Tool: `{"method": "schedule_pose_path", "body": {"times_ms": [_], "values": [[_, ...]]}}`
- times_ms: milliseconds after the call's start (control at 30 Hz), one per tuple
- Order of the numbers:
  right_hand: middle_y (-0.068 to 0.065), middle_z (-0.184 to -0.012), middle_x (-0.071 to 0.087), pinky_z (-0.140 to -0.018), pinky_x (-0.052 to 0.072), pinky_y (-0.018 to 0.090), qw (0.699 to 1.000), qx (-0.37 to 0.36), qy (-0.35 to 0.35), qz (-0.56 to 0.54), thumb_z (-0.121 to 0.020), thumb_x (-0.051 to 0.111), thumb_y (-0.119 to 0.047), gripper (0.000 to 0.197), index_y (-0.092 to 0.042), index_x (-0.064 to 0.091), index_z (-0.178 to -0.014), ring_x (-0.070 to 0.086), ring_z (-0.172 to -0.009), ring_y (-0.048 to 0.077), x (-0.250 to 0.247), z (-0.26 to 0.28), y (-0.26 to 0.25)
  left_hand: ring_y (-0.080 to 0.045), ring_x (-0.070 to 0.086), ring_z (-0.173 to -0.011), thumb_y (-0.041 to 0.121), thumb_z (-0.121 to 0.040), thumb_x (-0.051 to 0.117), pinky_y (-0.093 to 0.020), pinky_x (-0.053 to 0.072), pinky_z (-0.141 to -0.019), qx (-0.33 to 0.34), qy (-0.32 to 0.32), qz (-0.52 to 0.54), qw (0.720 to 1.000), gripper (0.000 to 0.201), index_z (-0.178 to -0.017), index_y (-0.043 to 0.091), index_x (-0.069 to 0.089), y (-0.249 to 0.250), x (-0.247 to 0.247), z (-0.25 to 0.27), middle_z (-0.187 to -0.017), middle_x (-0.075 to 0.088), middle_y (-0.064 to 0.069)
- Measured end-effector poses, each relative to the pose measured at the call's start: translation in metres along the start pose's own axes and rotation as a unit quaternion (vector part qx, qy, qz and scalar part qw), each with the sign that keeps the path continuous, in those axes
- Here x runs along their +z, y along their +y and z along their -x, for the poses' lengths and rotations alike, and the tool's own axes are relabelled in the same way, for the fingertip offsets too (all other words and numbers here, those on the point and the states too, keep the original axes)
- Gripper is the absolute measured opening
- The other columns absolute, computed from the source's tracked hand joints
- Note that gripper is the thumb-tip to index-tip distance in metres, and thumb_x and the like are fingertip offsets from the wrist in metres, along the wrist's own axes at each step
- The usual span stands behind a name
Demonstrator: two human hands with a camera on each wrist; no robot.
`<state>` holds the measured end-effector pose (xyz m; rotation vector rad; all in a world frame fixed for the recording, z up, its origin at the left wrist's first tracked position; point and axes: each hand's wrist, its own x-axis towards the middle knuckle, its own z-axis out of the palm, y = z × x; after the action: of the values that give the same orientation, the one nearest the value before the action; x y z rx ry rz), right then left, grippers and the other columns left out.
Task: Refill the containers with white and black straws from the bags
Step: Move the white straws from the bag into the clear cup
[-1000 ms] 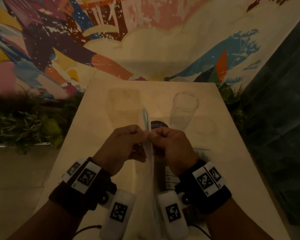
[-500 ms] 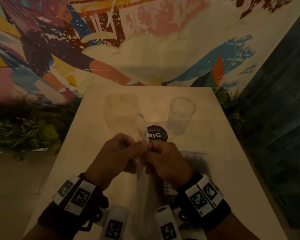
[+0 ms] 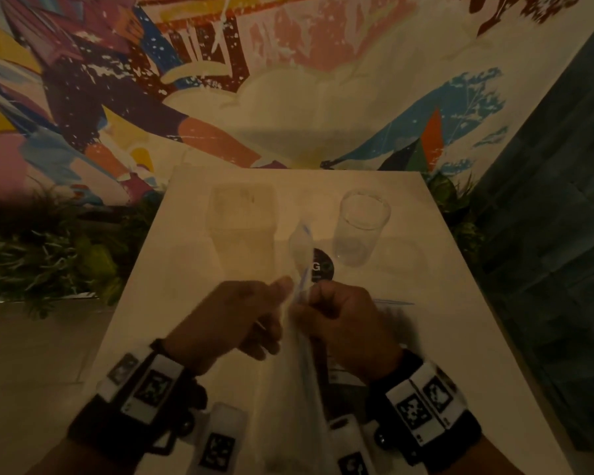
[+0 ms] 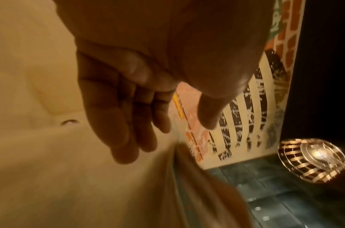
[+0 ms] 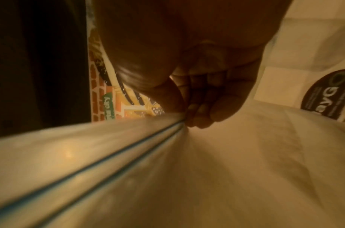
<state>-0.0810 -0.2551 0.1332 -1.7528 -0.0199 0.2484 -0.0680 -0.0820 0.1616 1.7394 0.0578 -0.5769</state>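
From the head camera, we are standing at a pale table [image 3: 199, 303] and holding a clear zip bag [image 3: 300, 354] upright between our two hands, near us. Our right hand [image 3: 350, 323] is pinching the top strip of the bag, the one with blue lines. Our left hand [image 3: 230, 320] is just beside the bag with fingers loosely curled; from here we cannot tell if it is touching the plastic. Far on the table a round clear glass [image 3: 360, 228] is standing at the right and a square clear container [image 3: 242, 214] at the left, both well apart from the bag. A black round sticker [image 3: 321, 267] is lying between them.

From the left wrist, the left hand [image 4: 140, 95] is relaxed and holding nothing; the bag [image 4: 197, 185] is hanging just below the fingertips.

From the right wrist, the thumb and fingers [image 5: 198, 111] are squeezing the seal strip [image 5: 109, 157], which is running tight toward the camera.

We judge the step is opening the seal. To do it well, the left hand should take the opposite lip close to the right pinch, and both should pull apart gently, keeping the bag upright so no straws are spilling.
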Motion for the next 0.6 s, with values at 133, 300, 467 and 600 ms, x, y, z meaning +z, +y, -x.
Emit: {"method": "schedule_pose_path", "body": {"times_ms": [133,300,467,600], "values": [[0.014,-0.069,0.066,-0.062,0.056,0.036,1.0,-0.004,-0.011,-0.001,-0.085,0.068,-0.009,0.013,0.003,0.062,-0.082,0.062,-0.058,0.023,0.005,-0.002,0.0,-0.027,0.059,-0.051,0.017,-0.093,0.054,-0.035,0.053,-0.054,0.067,0.029,0.028,0.997,0.033,-0.08,-0.013,0.058,-0.007,0.012,-0.009,-0.062,0.059,-0.027],[0.014,-0.075,0.065,-0.07,0.053,0.041,0.967,0.088,0.125,-0.202,-0.091,0.055,-0.007,0.017,-0.007,0.065,-0.076,0.061,-0.071,0.029,-0.035,0.0,0.012,-0.025,0.061,-0.046,0.006,-0.091,0.053,-0.032,0.056,-0.045,0.061,0.18,0.193,0.963,0.024,-0.069,-0.004,0.057,-0.021,-0.026,-0.011,-0.051,0.059,-0.01],[0.022,-0.105,0.068,-0.073,0.057,0.043,0.933,0.099,0.14,-0.316,-0.096,0.043,-0.019,0.031,0.003,0.061,-0.108,0.067,-0.09,0.032,-0.045,-0.001,0.023,-0.029,0.058,-0.048,0.053,-0.053,0.082,-0.028,0.052,-0.046,0.135,0.083,0.151,0.976,0.054,-0.052,0.006,0.057,-0.043,-0.052,0.008,-0.053,0.058,-0.018],[0.026,-0.105,0.065,-0.068,0.058,0.038,0.908,0.09,0.086,-0.401,-0.091,0.042,-0.024,0.043,0.01,0.056,-0.115,0.065,-0.094,0.036,-0.036,-0.004,0.031,-0.033,0.069,-0.076,0.038,-0.044,0.092,-0.032,0.058,-0.056,0.096,0.012,0.232,0.968,0.044,-0.071,0.015,0.067,-0.072,-0.072,0.003,-0.076,0.069,-0.014]]}}
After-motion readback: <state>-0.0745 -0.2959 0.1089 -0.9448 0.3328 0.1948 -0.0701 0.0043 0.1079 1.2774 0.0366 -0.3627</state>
